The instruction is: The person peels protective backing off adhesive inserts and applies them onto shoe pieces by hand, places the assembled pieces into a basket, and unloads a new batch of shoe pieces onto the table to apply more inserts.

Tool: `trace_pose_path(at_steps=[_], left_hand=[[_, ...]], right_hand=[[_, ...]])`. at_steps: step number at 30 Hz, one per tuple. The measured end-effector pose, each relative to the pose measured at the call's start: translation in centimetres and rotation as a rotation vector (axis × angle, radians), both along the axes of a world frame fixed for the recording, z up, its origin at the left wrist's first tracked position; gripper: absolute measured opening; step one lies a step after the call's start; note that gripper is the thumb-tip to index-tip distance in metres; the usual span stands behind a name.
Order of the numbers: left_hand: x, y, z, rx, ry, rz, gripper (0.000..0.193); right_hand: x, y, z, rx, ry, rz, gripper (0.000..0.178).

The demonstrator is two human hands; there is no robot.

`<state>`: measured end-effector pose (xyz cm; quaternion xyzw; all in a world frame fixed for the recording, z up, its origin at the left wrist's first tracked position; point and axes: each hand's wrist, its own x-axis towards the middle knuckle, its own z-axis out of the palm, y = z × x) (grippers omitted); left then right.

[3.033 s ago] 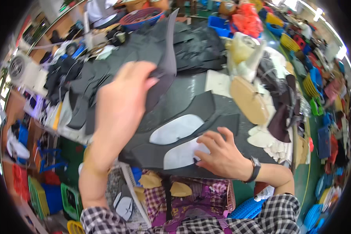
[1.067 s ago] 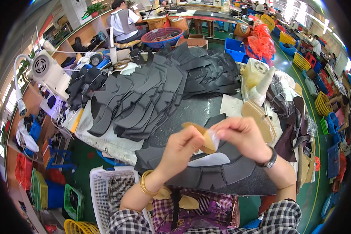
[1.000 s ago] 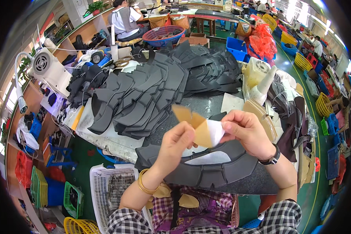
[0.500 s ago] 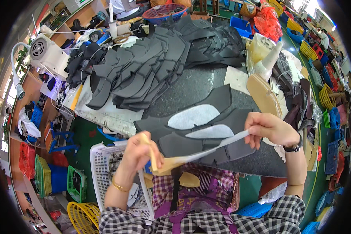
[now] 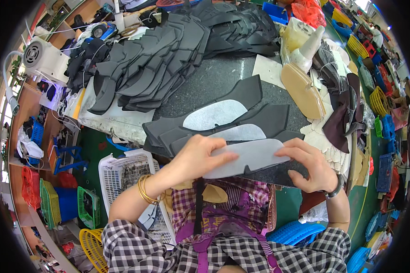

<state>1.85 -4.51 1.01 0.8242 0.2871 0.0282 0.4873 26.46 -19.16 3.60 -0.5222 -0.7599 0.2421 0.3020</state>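
Note:
A pale, curved adhesive-looking piece (image 5: 250, 159) with a small notch in its lower edge lies over the dark foam pieces at the near table edge. My left hand (image 5: 200, 159) grips its left part, the thumb across its face and the other fingers curled at the upper edge. At its right tip, my right hand (image 5: 310, 166) touches with stretched fingertips, the thumb spread apart below. Just beyond are black foam cut-outs (image 5: 275, 116), two of them bearing pale patches: a larger oval patch (image 5: 214, 114) and a narrower patch (image 5: 241, 132) partly covered by my left hand.
Heaps of black foam cut-outs (image 5: 159, 63) fill the far left of the table. Stacked tan pieces (image 5: 300, 88) and a white machine part (image 5: 307, 50) stand at right. A white basket (image 5: 123, 177) is by my left arm; a tan piece (image 5: 215, 193) rests on my lap.
The pale piece, stretched edge-on between my hands with yellowish backing at its left end, now lies flat over the foam. My left hand moved right; the backing is out of its fingers.

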Motion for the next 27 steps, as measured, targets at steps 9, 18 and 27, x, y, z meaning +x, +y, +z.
trace_pose_path(at_steps=[9,18,27], left_hand=[[1.9,1.5,-3.0,0.437,0.082,-0.223,0.045],[1.7,1.5,-0.9,0.731,0.323,-0.263,0.048],[4.4,7.7,-1.6,0.737,0.303,0.075,0.067]], right_hand=[[-0.2,0.9,-8.1,0.114,0.021,-0.222,0.017],[-0.2,1.6,-6.2,0.144,-0.525,0.019,0.042],[-5.5,1.7,-5.9,0.278,-0.4,0.308,0.031]])
